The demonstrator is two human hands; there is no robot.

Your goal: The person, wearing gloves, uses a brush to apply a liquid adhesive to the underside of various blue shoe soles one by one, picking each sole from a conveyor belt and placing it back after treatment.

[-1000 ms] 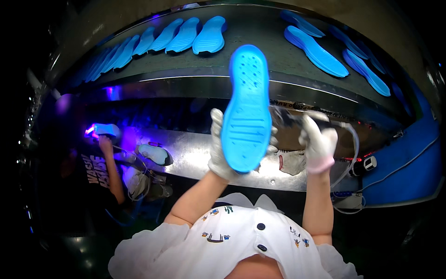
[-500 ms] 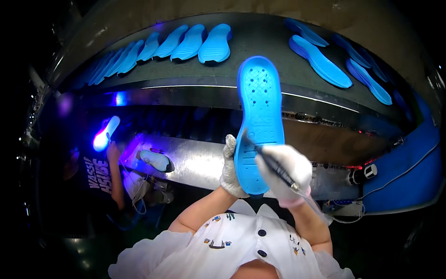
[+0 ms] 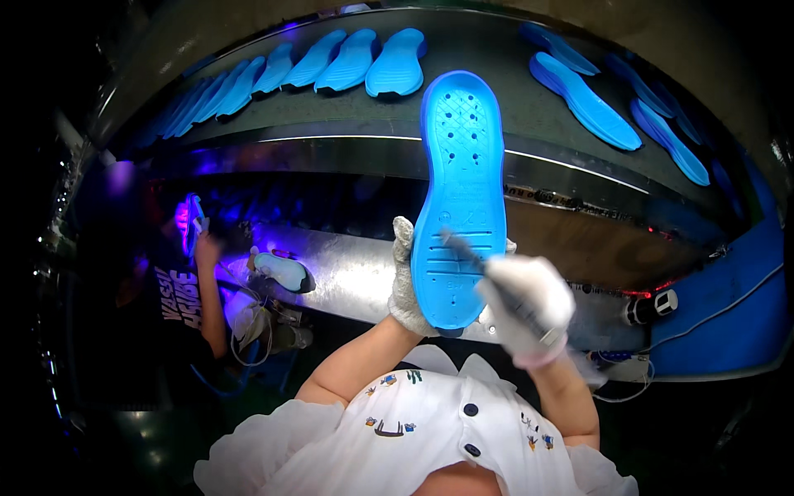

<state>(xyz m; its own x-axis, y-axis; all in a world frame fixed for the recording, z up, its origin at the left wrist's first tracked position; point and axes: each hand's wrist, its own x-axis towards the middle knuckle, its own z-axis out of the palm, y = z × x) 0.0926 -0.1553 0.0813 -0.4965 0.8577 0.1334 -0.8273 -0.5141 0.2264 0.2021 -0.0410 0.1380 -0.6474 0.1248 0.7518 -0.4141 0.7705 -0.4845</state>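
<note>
The left hand, in a white glove, is closed around the heel end of a blue sole and holds it upright in the middle of the view, toe at twelve o'clock, its patterned underside turned to the camera, which looks like a way of keeping that face flat and open to work on. The right hand, also gloved, is wrapped around a thin dark tool whose tip rests on the sole's lower half at about five o'clock from its middle; what kind of tool it is cannot be told, as it is blurred. Gripping low leaves the upper part of the sole free. Behind, from ten to two o'clock, more blue soles lie flat in rows on a dark belt, apart from one another. At nine o'clock another person's hand lifts a sole under violet light, and a further one lies on the metal bench nearby.
</note>
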